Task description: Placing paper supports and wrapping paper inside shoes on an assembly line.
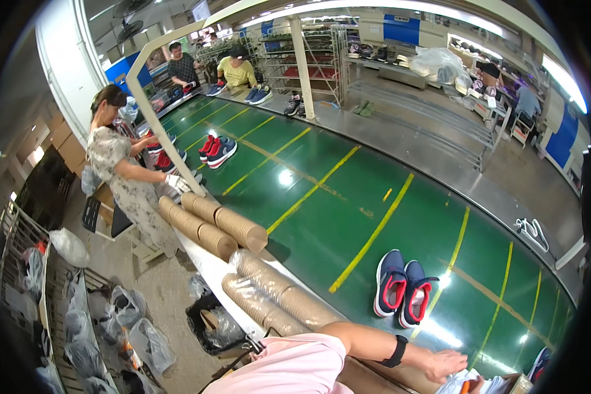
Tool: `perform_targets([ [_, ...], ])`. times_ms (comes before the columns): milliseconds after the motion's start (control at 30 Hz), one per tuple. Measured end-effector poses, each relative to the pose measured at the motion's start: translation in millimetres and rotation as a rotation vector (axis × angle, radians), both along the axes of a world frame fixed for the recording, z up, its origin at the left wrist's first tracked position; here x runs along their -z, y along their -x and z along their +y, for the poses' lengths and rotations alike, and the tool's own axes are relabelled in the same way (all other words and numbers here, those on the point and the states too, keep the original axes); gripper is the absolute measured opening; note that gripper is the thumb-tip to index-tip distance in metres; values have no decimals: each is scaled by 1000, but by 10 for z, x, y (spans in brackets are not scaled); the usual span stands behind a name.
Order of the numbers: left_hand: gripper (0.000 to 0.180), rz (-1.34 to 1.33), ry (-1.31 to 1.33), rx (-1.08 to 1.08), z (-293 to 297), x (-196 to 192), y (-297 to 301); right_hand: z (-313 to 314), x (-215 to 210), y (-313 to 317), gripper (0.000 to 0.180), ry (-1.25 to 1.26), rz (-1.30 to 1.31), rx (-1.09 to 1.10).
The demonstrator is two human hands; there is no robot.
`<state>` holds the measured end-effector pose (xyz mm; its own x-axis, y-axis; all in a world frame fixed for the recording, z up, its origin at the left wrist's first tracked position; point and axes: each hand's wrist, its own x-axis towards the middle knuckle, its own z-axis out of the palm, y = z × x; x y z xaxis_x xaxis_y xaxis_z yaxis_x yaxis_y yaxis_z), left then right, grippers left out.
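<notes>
My left arm, with a black band at the wrist, reaches along the lower edge to the right. My left hand (448, 364) is over a white and pale-blue bundle (461, 379), its fingers stretched out and apart. Close by, a skin-coloured bit beside something orange (466, 386) shows at the bottom edge; it may be part of my right hand, but its fingers are mostly cut off. Just beyond my forearm, a pair of navy sneakers (390, 284) with red lining and white soles stands on the green conveyor belt (328, 197).
Long stacks of nested brown cardboard pieces (243, 226), some in clear plastic (276, 279), line the belt's near side. A metal post (154, 118) rises there. A co-worker (118, 157) in white gloves stands farther left near red-and-navy sneakers (220, 151). Another dark shoe (540, 364) shows at right.
</notes>
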<state>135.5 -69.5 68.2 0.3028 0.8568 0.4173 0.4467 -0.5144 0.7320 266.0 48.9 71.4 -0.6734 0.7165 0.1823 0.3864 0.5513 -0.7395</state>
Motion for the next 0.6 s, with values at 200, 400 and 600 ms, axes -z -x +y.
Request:
perform_targets([
  [200,37,531,176,254,-219,298,-870,-351,355,-279,44,203,125,-15],
  [400,18,451,51,-276,-266,741,-508,-1342,1004,-866,31,655,228,172],
  [600,68,579,330,-93,-362,265,-451,-1526,1092,-1140,25,651,218,118],
])
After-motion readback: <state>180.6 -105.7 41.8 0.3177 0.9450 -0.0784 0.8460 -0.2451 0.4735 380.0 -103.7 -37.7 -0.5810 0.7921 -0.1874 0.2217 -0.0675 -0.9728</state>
